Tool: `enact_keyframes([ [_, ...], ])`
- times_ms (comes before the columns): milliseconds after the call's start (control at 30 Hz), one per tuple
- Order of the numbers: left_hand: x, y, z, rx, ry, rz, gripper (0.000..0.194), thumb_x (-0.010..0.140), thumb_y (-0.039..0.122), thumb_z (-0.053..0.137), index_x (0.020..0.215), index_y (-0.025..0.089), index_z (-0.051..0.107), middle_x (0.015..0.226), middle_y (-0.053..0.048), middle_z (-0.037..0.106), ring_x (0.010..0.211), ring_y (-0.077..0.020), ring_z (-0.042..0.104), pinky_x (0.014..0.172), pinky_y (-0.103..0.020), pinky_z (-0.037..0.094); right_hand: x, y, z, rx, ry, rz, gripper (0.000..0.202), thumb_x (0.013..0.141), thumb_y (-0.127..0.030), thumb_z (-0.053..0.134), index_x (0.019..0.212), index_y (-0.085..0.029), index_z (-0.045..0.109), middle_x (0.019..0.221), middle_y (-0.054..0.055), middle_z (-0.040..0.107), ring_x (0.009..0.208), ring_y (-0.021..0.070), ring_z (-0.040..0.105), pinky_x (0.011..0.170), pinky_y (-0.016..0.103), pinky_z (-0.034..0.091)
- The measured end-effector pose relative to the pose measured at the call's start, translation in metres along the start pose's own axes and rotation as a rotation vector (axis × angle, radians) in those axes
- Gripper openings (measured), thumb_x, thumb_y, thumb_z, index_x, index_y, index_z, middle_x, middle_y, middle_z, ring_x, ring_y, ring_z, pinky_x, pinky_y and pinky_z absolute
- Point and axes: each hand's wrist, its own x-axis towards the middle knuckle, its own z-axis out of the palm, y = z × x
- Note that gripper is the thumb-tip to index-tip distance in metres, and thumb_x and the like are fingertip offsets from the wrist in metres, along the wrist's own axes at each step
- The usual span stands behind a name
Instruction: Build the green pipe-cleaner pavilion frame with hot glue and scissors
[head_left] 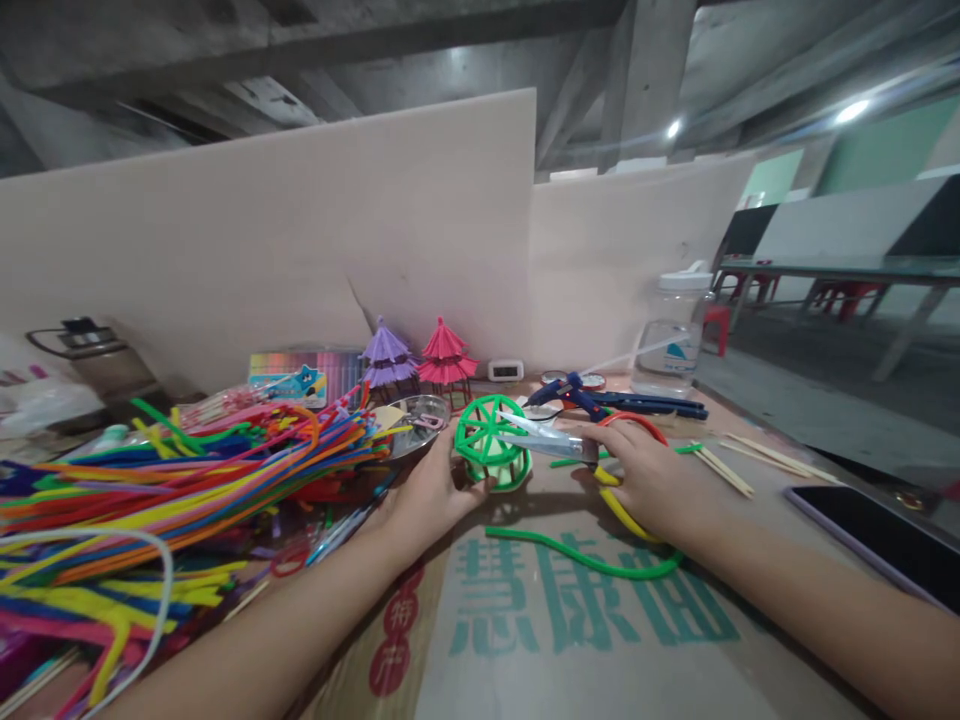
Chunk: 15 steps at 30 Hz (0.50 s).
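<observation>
My left hand (442, 490) grips the lower left side of a small round frame (484, 428) made of green pipe cleaners, with spokes across its top and short brown posts below. In my right hand (637, 475) is a pair of scissors (551, 440) with red and yellow handles. Their blades point left and reach the right edge of the green frame; whether they touch it I cannot tell. On the cardboard just below lies a loose green pipe cleaner (585, 560). Another green piece (574, 462) lies partly behind the scissors.
Many colourful pipe cleaners (225, 470) are heaped at left. Behind stand a purple pagoda (388, 355) and a pink pagoda (447, 355). A blue glue gun (574, 392), a water bottle (670, 335), wooden sticks (776, 458) and a phone (885, 535) lie or stand at right.
</observation>
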Motion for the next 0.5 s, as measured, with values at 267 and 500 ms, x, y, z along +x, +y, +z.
enact_keyframes([
  [267, 0.001, 0.007, -0.002, 0.025, -0.041, 0.024, 0.079, 0.081, 0.033, 0.071, 0.149, 0.024, 0.031, 0.138, -0.012, 0.058, 0.124, -0.0278, 0.06, 0.106, -0.041, 0.048, 0.0, 0.002, -0.001, -0.023, -0.034, 0.008, 0.034, 0.093, -0.037, 0.056, 0.126, -0.027, 0.059, 0.106, 0.006, 0.066, 0.095, 0.0243, 0.062, 0.079, 0.036, 0.05],
  [500, 0.001, 0.01, -0.001, -0.089, -0.042, 0.0, 0.077, 0.079, 0.029, 0.073, 0.146, 0.021, 0.038, 0.133, -0.012, 0.062, 0.116, -0.0271, 0.065, 0.1, -0.039, 0.053, 0.0, 0.006, 0.001, -0.04, -0.015, -0.023, 0.041, 0.093, -0.042, 0.057, 0.129, -0.023, 0.058, 0.105, 0.009, 0.065, 0.097, 0.0264, 0.061, 0.084, 0.038, 0.05],
])
